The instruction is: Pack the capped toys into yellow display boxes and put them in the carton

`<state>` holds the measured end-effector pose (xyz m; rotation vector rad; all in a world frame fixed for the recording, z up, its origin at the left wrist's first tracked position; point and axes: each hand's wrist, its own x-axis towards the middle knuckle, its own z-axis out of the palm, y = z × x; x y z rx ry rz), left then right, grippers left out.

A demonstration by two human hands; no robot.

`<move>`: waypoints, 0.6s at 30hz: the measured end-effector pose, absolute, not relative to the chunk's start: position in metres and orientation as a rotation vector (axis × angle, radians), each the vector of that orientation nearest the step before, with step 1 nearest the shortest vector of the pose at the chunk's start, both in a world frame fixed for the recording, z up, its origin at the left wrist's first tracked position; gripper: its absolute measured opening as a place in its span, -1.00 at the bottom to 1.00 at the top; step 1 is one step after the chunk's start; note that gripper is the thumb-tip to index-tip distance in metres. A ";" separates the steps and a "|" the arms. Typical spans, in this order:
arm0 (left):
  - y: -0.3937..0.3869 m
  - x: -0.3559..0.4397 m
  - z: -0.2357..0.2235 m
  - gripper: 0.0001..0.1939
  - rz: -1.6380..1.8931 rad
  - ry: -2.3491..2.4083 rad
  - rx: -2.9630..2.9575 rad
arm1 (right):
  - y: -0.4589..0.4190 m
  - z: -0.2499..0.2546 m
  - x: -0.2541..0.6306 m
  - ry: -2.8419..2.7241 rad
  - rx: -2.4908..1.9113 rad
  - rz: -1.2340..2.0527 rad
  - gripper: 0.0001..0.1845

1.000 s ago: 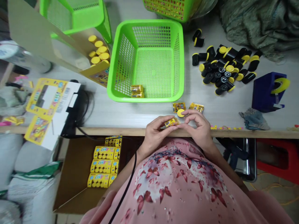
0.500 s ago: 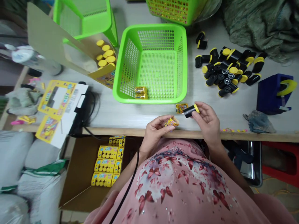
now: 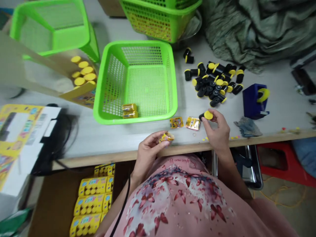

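Near the table's front edge, my left hand [image 3: 151,147] pinches a small yellow printed wrapper sleeve [image 3: 167,137], its open end facing up. To the right, my right hand [image 3: 217,129] grips a small black canister with a yellow cap [image 3: 204,116] between thumb and fingers. The canister and the sleeve are apart. On the table between my hands lie a flat yellow wrapper [image 3: 176,122] and a shinier wrapper [image 3: 193,123]. A green basket [image 3: 98,102] stands just behind, with yellow-wrapped canisters [image 3: 129,110] in its near left corner.
A heap of black canisters with yellow caps [image 3: 214,80] lies at right, beside a blue tape dispenser [image 3: 254,101] and a grey rag [image 3: 247,126]. More green baskets [image 3: 86,31] stand behind. Below left, a carton [image 3: 53,197] holds yellow packs [image 3: 92,186].
The view has shifted to the right. The canister in my right hand has turned so its yellow cap faces me more, and sits farther from the sleeve. A second wrapper now shows on the table.
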<state>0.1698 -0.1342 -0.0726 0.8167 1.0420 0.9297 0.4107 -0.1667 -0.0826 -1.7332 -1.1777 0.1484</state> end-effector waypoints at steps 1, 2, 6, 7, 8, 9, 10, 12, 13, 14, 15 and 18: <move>-0.133 0.170 -0.073 -0.62 0.926 1.047 0.803 | -0.167 -0.086 0.424 -1.217 -1.813 0.057 -0.64; -0.132 0.171 -0.074 -0.61 0.924 1.051 0.791 | -0.167 -0.090 0.435 -1.248 -1.879 0.008 -0.66; -0.129 0.174 -0.075 -0.57 0.912 1.071 0.755 | -0.170 -0.097 0.465 -1.303 -1.972 0.007 -0.63; -0.128 0.174 -0.076 -0.57 0.910 1.076 0.751 | -0.169 -0.096 0.471 -1.300 -1.953 0.013 -0.60; -0.128 0.174 -0.076 -0.56 0.906 1.081 0.748 | -0.167 -0.094 0.477 -1.291 -1.929 0.014 -0.60; -0.128 0.174 -0.075 -0.56 0.905 1.087 0.746 | -0.164 -0.092 0.485 -1.276 -1.906 0.008 -0.60; -0.127 0.174 -0.075 -0.55 0.907 1.093 0.744 | -0.158 -0.091 0.493 -1.254 -1.894 0.001 -0.63; -0.127 0.172 -0.075 -0.56 0.908 1.095 0.741 | -0.144 -0.089 0.512 -1.202 -1.915 0.002 -0.66; -0.126 0.171 -0.075 -0.57 0.911 1.089 0.741 | -0.135 -0.090 0.521 -1.177 -1.946 0.017 -0.65; -0.126 0.171 -0.075 -0.57 0.911 1.080 0.742 | -0.125 -0.091 0.530 -1.160 -1.984 0.040 -0.62; -0.125 0.170 -0.075 -0.58 0.911 1.072 0.745 | -0.116 -0.092 0.538 -1.155 -2.022 0.068 -0.59; -0.126 0.171 -0.075 -0.59 0.916 1.063 0.757 | -0.099 -0.095 0.550 -1.186 -2.082 0.162 -0.61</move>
